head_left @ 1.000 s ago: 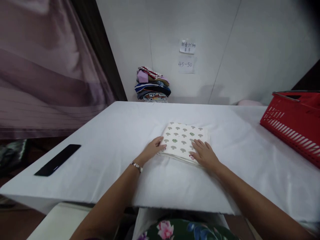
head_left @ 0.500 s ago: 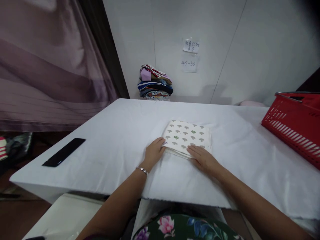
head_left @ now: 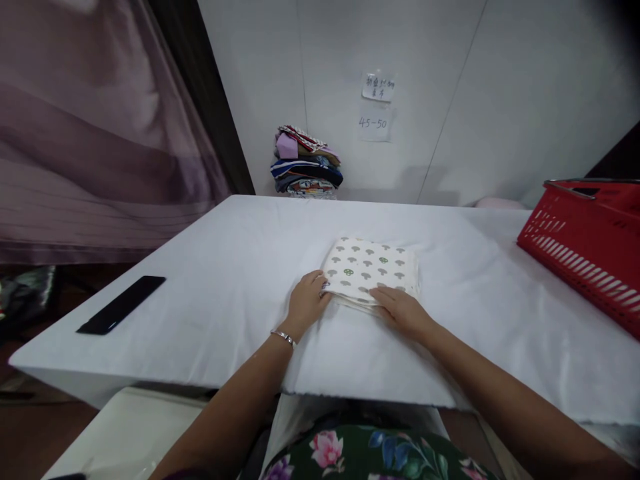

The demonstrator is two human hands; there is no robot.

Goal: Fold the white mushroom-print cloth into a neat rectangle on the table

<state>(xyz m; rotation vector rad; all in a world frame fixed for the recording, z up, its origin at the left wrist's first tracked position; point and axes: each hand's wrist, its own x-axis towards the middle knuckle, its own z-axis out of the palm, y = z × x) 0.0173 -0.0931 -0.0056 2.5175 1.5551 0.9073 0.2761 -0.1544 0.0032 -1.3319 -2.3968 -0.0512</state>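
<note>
A folded cream cloth (head_left: 373,266) with grey and green mushroom prints lies in the middle of the white-covered table (head_left: 225,280). My left hand (head_left: 306,303), a bracelet at its wrist, curls its fingers round the cloth's near left corner. My right hand (head_left: 403,311) grips the near right edge, fingers lying on top and thumb tucked at the edge. Both hands are closed on the cloth.
A black phone (head_left: 121,304) lies near the table's left edge. A red plastic basket (head_left: 585,240) stands at the right. A pile of folded clothes (head_left: 305,163) sits against the back wall under two paper notes (head_left: 376,107). A purple curtain (head_left: 90,133) hangs at the left.
Both hands slid back from the top of the cloth to its near edge and closed on it. The cloth stays in place.
</note>
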